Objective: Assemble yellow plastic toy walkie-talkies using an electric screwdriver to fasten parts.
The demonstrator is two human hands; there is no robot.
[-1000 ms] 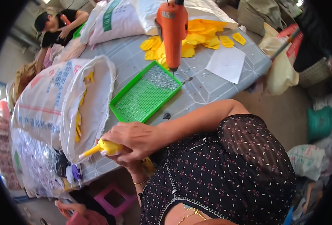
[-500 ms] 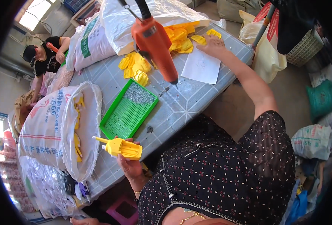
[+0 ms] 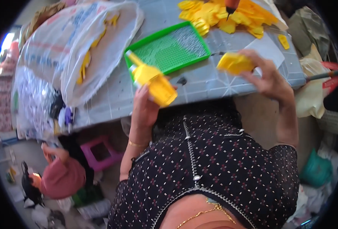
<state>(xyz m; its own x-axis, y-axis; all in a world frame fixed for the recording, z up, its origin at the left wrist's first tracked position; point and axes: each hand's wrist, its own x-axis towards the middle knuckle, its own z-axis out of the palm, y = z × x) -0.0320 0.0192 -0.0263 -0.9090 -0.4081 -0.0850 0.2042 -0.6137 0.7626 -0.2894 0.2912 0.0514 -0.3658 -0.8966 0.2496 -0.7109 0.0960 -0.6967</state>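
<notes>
My left hand (image 3: 144, 108) is closed around a yellow plastic housing (image 3: 156, 86) with a stick-like antenna pointing up and left, at the tray's near left corner. In my right hand (image 3: 268, 78) is a smaller yellow plastic shell piece (image 3: 233, 63), pinched at its right side and held over the table, apart from the housing. Between and beyond the hands lies a green perforated tray (image 3: 190, 63) with small silver screws (image 3: 186, 40) heaped at its right end. The tip of an orange electric screwdriver (image 3: 231, 4) hangs at the top edge.
Loose yellow parts (image 3: 211, 16) pile at the far side. A white paper sheet (image 3: 270, 49) lies beyond my right hand, a yellow piece (image 3: 283, 42) beside it. A white woven sack (image 3: 43, 49) opens at the left. Below stand a pink stool (image 3: 117, 157) and another person (image 3: 64, 177).
My right hand has come back from the far right of the table, now with a yellow shell piece. My left hand still holds the housing. The view has turned and shifted.
</notes>
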